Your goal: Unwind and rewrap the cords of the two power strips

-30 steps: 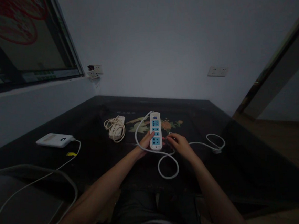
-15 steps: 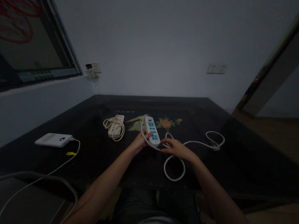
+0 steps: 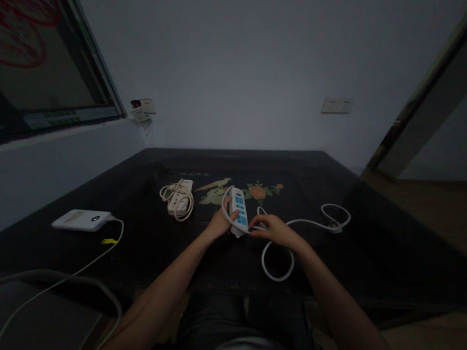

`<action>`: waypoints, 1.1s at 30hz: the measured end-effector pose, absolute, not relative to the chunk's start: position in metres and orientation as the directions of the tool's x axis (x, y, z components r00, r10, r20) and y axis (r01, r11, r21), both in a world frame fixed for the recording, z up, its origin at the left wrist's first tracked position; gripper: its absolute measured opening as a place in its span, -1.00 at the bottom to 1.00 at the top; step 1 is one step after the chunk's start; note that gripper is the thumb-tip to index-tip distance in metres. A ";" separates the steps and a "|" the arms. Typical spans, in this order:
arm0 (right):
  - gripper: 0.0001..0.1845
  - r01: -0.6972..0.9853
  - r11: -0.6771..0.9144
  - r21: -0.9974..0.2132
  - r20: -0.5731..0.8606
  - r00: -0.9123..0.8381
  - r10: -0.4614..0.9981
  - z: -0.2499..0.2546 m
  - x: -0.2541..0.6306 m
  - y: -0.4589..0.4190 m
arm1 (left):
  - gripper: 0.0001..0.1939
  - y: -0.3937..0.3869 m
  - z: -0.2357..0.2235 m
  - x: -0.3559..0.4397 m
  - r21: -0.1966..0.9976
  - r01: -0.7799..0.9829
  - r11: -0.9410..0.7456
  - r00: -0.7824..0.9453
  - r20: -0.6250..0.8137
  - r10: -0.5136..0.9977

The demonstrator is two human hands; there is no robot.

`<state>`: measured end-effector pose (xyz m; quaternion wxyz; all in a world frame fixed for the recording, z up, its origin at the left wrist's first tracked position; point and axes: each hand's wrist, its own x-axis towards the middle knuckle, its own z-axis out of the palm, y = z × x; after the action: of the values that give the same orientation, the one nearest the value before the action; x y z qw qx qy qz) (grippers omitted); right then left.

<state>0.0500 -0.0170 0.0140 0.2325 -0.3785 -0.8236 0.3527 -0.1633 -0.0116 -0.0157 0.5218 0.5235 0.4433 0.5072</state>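
Note:
A white power strip with blue socket faces is tilted up over the dark table. My left hand grips it from the left side, thumb across its front. Its white cord runs from the far end down along the strip's left side to my right hand, which pinches it near the strip's lower end. From there the cord loops on the table and stretches right to a coil by the plug end, whose details are too dim to make out.
Left of my hands lies a second power strip wrapped in its own cord. A white power bank with a thin cable and yellow tag rests at the table's left. Wall sockets are above the table.
The strip has tilted, with its near end lifted, and shifted slightly nearer. My right hand draws the cord close along the strip's lower end. The near loop has slid a little right.

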 end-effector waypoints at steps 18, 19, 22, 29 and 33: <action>-0.66 0.258 0.223 -0.940 0.128 -0.339 0.932 0.041 0.063 -0.022 | -0.37 -0.023 -0.014 -0.148 0.989 0.108 0.104 0.347 -0.135 0.928; -0.66 0.248 0.229 -0.941 0.140 -0.331 0.933 0.040 0.061 -0.021 | -0.36 -0.024 -0.014 -0.146 0.989 0.107 0.102 0.365 -0.134 0.921; -0.67 0.228 0.254 -0.940 0.174 -0.321 0.931 0.035 0.055 -0.021 | -0.35 -0.029 -0.010 -0.140 0.987 0.129 0.092 0.412 -0.138 0.900; -0.76 0.259 0.388 -0.885 0.299 -0.322 0.898 0.024 0.049 -0.016 | -0.38 -0.033 -0.004 -0.139 0.988 0.143 0.060 0.478 -0.122 0.870; -0.77 0.312 0.421 -0.852 0.383 -0.176 0.907 0.024 0.049 -0.016 | -0.40 -0.034 0.009 -0.148 0.998 0.069 -0.005 0.460 -0.027 0.888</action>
<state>0.0488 -0.0158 0.0237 0.4712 -0.4360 -0.6987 0.3157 -0.1481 -0.0343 0.0088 0.5897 0.6181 0.3869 0.3471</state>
